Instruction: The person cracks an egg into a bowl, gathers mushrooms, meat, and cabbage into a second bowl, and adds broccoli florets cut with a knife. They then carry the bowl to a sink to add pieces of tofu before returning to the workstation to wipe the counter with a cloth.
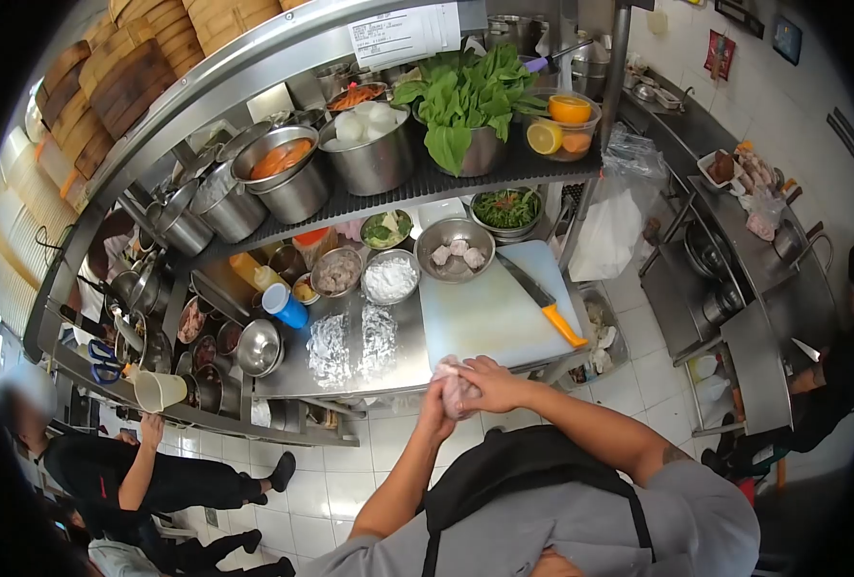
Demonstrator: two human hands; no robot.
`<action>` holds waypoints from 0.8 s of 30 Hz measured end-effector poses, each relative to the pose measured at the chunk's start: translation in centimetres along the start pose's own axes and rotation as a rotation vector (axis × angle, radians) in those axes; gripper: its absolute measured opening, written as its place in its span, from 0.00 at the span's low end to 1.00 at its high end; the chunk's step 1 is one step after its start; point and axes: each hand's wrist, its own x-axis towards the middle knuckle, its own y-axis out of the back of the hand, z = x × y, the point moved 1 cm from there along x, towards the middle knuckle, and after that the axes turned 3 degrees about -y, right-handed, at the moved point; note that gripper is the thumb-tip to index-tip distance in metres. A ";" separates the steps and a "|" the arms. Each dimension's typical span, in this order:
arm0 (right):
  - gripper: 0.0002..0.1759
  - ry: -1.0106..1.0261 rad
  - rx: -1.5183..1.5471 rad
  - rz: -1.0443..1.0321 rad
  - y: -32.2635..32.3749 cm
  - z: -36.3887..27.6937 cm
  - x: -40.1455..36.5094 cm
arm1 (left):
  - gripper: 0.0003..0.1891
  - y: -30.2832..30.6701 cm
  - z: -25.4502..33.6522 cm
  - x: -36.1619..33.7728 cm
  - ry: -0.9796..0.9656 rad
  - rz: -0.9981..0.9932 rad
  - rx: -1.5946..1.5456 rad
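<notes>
My left hand [434, 413] and my right hand [496, 385] are closed together around a pale pink lump [459, 388], just off the near edge of the counter. It looks like soft raw minced meat, and my fingers hide part of it. Beyond my hands lies a white cutting board [475, 322]. A metal bowl [454, 231] with several pale, floury balls stands on the board's far edge. Left of that bowl, another one holds white powder [391, 278]. A knife [544, 306] with an orange handle lies along the board's right side, its handle towards me.
White powder [377, 338] lies on the steel counter left of the board. A blue-capped bottle [283, 304] stands further left. Above, a shelf [350, 207] bears pots and leafy greens [465, 96]. One person [143, 471] stands at left; another person's dark sleeve [835, 385] shows at right.
</notes>
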 end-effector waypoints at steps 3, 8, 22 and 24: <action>0.37 0.047 0.060 0.109 0.6 0.6 -0.7 | 0.24 2.1 3.8 -0.4 -0.212 0.142 0.140; 0.33 -0.295 0.462 -0.051 2.9 6.2 -6.6 | 0.25 6.3 7.8 2.3 -0.381 0.240 0.226; 0.30 -0.863 0.118 0.070 -3.6 14.5 -33.0 | 0.21 10.6 5.5 9.2 -0.325 0.340 1.631; 0.23 -0.862 0.106 0.313 1.7 11.7 -33.6 | 0.21 7.3 8.0 7.1 -0.603 0.490 1.739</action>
